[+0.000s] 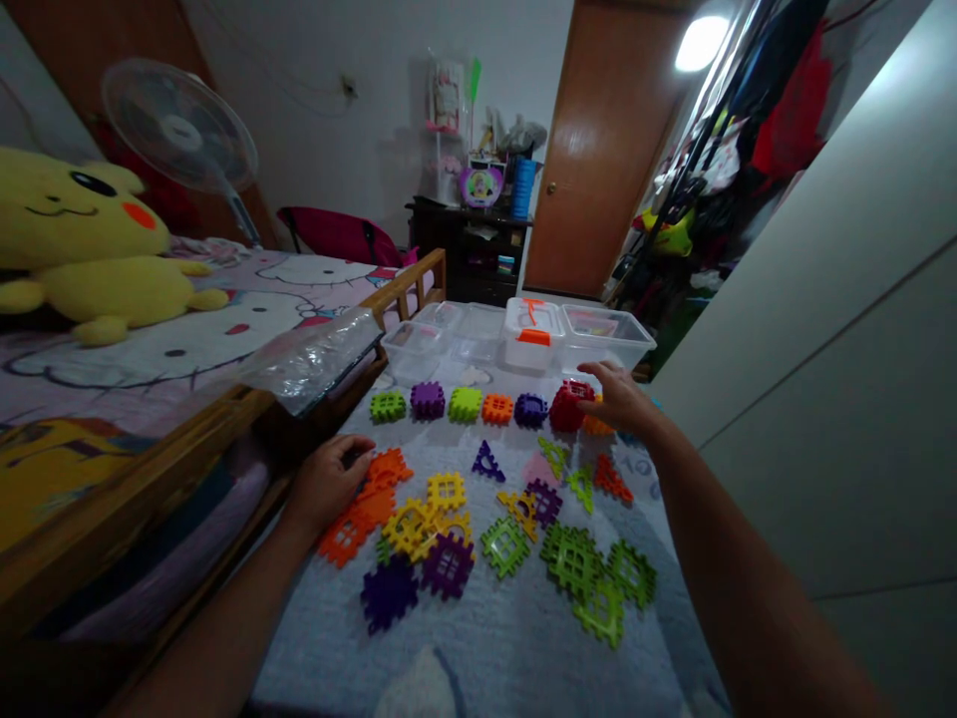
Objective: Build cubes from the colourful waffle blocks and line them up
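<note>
My right hand is at the right part of a row of stacked, notched plastic building tiles. Its thumb and finger lie around red building tiles, which rise higher than the neighbouring stacks. An orange-yellow stack is partly hidden behind that hand. At the left, my left hand rests beside loose orange tiles, its fingers loosely bent with a gap at the thumb. Yellow tiles, purple tiles and green tiles lie spread between my forearms. Small triangular pieces lie nearer the row.
Clear plastic boxes and a lidded box with orange latches stand behind the row. A wooden bed rail with plastic wrap borders the left side. A pale cabinet closes off the right.
</note>
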Demonstrator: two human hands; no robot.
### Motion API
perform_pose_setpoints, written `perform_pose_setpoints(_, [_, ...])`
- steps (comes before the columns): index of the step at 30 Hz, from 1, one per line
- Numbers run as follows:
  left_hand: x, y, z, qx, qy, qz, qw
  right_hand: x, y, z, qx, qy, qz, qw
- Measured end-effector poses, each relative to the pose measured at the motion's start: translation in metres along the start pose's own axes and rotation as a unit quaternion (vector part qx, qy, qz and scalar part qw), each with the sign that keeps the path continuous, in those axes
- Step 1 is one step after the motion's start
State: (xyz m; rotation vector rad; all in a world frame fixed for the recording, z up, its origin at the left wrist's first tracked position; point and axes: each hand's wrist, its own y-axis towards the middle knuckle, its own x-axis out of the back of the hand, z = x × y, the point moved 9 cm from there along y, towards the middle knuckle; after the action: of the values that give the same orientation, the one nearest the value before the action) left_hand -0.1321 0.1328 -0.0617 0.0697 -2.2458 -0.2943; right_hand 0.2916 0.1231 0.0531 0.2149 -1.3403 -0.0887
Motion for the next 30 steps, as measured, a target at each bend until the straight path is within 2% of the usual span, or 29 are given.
perform_pose_setpoints(3, [0.000, 0.000, -0.001, -0.005, -0.005, 0.000, 1.000, 0.018, -0.023, 0.015, 0.023, 0.033, -0.049, 0.998])
perform_pose_setpoints(6, [0.000, 0.001, 0.000, -0.005, 0.001, -0.001, 1.000, 0.018, -0.052, 0.042, 0.066, 0.093, -0.031, 0.993])
perform_pose_setpoints(9, [-0.001, 0.000, 0.001, -0.001, 0.006, 0.002, 1.000, -0.001, -0.078, 0.073, 0.096, 0.142, 0.040, 0.984])
perform_pose_setpoints(14, [0.000, -0.002, -0.006, -0.011, -0.003, -0.003, 1.000, -0.046, -0.097, 0.130, 0.139, 0.113, 0.150, 0.972])
perform_pose_setpoints(16, [0.001, -0.003, -0.009, -0.013, -0.006, -0.006, 1.000, -0.062, -0.097, 0.151, 0.168, 0.092, 0.168, 0.967])
perform_pose_setpoints(20, [0.002, -0.003, -0.010, -0.018, -0.013, -0.014, 1.000, -0.086, -0.090, 0.188, 0.226, 0.085, 0.159, 0.957])
perform_pose_setpoints(25, [0.000, -0.003, -0.005, -0.019, -0.024, -0.019, 0.999, -0.109, -0.080, 0.208, 0.239, 0.077, 0.163, 0.954])
perform_pose_setpoints(30, [-0.002, -0.002, -0.001, -0.014, -0.026, -0.016, 0.999, -0.115, -0.077, 0.199, 0.210, 0.062, 0.171, 0.961])
